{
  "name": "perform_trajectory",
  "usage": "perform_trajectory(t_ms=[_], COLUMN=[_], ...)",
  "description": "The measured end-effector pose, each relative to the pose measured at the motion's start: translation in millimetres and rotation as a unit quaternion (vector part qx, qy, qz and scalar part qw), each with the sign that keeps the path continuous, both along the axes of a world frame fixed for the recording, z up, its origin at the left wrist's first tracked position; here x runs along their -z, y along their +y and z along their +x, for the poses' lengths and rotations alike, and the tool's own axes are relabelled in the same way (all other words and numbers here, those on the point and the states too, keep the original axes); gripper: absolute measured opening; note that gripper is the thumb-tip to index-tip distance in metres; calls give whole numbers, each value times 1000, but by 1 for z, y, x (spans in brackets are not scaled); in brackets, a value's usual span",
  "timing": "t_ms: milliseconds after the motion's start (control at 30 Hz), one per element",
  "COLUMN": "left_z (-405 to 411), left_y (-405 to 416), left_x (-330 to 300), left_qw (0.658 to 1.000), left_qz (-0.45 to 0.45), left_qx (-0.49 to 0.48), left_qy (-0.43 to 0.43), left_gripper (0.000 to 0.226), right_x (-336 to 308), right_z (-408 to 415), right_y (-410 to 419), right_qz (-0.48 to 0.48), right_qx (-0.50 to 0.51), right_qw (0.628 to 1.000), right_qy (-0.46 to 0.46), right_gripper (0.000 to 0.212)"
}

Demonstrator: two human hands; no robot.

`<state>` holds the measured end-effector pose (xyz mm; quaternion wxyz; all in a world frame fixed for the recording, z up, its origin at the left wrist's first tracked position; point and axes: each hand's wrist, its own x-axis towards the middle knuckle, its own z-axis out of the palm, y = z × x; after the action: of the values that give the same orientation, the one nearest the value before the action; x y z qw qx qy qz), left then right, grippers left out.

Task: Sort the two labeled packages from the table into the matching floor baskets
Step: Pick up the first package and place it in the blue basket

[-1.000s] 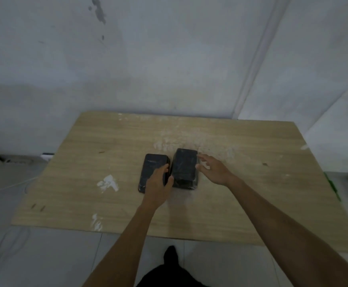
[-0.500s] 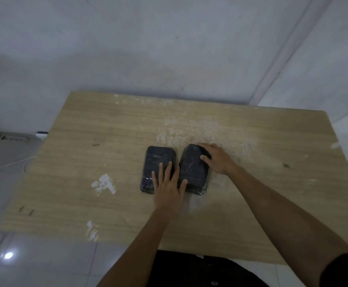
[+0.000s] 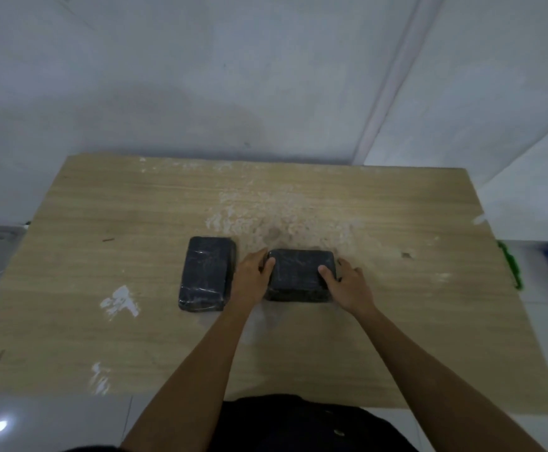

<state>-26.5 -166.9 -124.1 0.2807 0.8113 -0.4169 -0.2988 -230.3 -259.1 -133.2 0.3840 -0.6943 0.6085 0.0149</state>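
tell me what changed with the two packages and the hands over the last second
The right package has been turned from lengthwise to crosswise and drawn apart from the left package. The left hand left the left package and now clasps the right one together with the right hand. The left package and table stayed as they were.
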Motion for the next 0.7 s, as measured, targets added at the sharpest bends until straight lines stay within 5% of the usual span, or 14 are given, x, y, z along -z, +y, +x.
perform_trajectory(t_ms=[133,333,467,700], left_z=[-3,12,10,6], left_y=[1,-12,-14,-5], left_x=[1,-19,-28,-36], left_qw=[999,972,959,942], left_qz=[9,-75,-103,-104], left_qx=[-10,-56,-66,-104], left_qy=[42,217,256,300], left_gripper=[41,53,53,39], right_x=[2,-17,-20,-38], right_z=[-4,-6,-10,-13], right_y=[-11,-25,-26,-21], right_qz=[47,-5,-27,100], right_qx=[-33,15,19,94], right_qw=[998,985,975,957], right_qy=[-33,-173,-219,-255], right_gripper=[67,70,68,57])
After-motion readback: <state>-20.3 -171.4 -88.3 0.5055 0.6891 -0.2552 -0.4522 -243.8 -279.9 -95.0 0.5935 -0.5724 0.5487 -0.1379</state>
